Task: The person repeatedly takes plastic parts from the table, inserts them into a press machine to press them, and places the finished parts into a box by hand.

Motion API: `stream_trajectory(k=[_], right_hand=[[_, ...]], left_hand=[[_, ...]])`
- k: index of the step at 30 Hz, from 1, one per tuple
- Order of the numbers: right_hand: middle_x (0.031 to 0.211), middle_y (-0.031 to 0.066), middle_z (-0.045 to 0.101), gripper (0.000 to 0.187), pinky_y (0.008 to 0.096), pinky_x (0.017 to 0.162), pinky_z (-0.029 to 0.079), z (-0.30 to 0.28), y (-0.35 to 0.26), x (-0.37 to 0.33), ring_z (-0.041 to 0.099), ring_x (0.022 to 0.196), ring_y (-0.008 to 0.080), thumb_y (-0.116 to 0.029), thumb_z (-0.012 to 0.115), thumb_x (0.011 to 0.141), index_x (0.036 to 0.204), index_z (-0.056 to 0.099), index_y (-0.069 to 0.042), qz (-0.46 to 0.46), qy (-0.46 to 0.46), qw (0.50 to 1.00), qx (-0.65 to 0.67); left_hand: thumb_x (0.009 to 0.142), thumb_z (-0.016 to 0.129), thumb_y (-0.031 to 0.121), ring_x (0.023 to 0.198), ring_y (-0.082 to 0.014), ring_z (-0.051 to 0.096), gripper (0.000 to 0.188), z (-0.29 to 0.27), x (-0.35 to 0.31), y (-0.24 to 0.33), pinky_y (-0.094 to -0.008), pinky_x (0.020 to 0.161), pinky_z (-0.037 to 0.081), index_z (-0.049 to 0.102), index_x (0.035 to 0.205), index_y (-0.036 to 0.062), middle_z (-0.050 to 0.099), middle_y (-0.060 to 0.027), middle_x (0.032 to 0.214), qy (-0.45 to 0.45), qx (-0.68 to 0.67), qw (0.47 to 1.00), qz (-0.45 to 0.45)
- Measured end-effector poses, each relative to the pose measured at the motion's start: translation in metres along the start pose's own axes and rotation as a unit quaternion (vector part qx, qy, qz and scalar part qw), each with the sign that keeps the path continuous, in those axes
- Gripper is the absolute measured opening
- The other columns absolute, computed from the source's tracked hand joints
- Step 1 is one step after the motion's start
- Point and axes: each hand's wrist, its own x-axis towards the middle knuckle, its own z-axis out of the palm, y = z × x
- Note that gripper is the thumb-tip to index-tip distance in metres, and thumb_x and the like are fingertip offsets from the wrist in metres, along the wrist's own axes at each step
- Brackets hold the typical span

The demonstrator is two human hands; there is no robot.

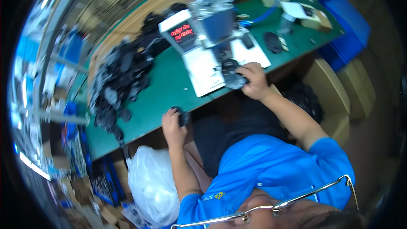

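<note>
My right hand [253, 80] grips a flat black piece [232, 77] at the table's front edge, right under the head of a bench machine [216, 25]. The piece looks rounded; its kind is hard to make out. Off to the left, my left hand [173, 128] is closed on a smaller dark rounded piece [182, 116] just over the table edge. A display box [180, 32] with red lit digits is beside the machine. White sheets [203, 70] lie around the machine's base.
A big heap of black pieces [121, 74] covers the left of the green table [165, 85]. More dark pieces [273, 42] lie at the right. A filled white plastic bag [152, 184] stands below the left edge. Cardboard boxes [328, 89] and a blue bin [345, 29] are at the right.
</note>
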Motion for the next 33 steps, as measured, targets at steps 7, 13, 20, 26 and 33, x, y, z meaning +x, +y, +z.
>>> stream_trajectory(k=[7, 13, 20, 26, 33], right_hand=[[0.117, 0.0067, 0.075, 0.053, 0.0496, 0.1, 0.053, 0.001, 0.004, -0.001, 0.073, 0.113, 0.0335, -0.005, 0.081, 0.064, 0.117, 0.083, -0.014, 0.001, 0.014, 1.0, 0.013], [0.118, 0.0067, 0.073, 0.056, 0.0491, 0.099, 0.053, -0.001, 0.004, -0.007, 0.072, 0.114, 0.032, -0.011, 0.089, 0.065, 0.12, 0.082, -0.014, -0.014, 0.036, 0.999, 0.031], [0.118, 0.0062, 0.072, 0.062, 0.0504, 0.099, 0.052, 0.004, 0.016, -0.013, 0.071, 0.114, 0.0316, -0.015, 0.093, 0.063, 0.123, 0.081, -0.016, -0.015, 0.064, 0.998, 0.016], [0.116, 0.0055, 0.072, 0.047, 0.0492, 0.097, 0.053, 0.01, 0.01, -0.008, 0.071, 0.111, 0.0306, -0.014, 0.084, 0.072, 0.119, 0.083, -0.017, -0.031, 0.048, 0.998, 0.007], [0.111, 0.0061, 0.073, 0.04, 0.0488, 0.098, 0.052, -0.008, 0.01, -0.002, 0.073, 0.108, 0.0312, -0.004, 0.079, 0.08, 0.118, 0.084, -0.014, -0.029, 0.012, 0.999, -0.014]], left_hand=[[0.11, 0.074, 0.0, 0.126, -0.0275, 0.078, 0.028, 0.021, 0.012, 0.009, -0.0434, 0.112, 0.062, 0.079, 0.136, -0.0074, 0.082, -0.0181, 0.137, 0.08, -0.282, 0.939, -0.18], [0.121, 0.071, 0.023, 0.116, -0.027, 0.079, 0.044, 0.039, 0.054, -0.056, -0.0382, 0.103, 0.065, 0.065, 0.152, -0.0065, 0.079, -0.0177, 0.137, 0.166, -0.567, 0.746, -0.307], [0.122, 0.056, 0.029, 0.136, -0.0356, 0.07, 0.051, 0.049, 0.052, -0.077, -0.0504, 0.123, 0.054, 0.062, 0.158, -0.0066, 0.073, -0.0225, 0.149, 0.102, -0.742, 0.61, -0.259], [0.119, 0.059, 0.026, 0.139, -0.0386, 0.07, 0.05, 0.042, 0.043, -0.077, -0.0553, 0.127, 0.052, 0.064, 0.155, -0.0069, 0.073, -0.0241, 0.152, 0.108, -0.725, 0.631, -0.253], [0.124, 0.061, 0.02, 0.127, -0.0289, 0.075, 0.039, 0.055, 0.063, -0.033, -0.047, 0.112, 0.06, 0.061, 0.155, -0.0041, 0.076, -0.0183, 0.142, 0.196, -0.643, 0.69, -0.269]])
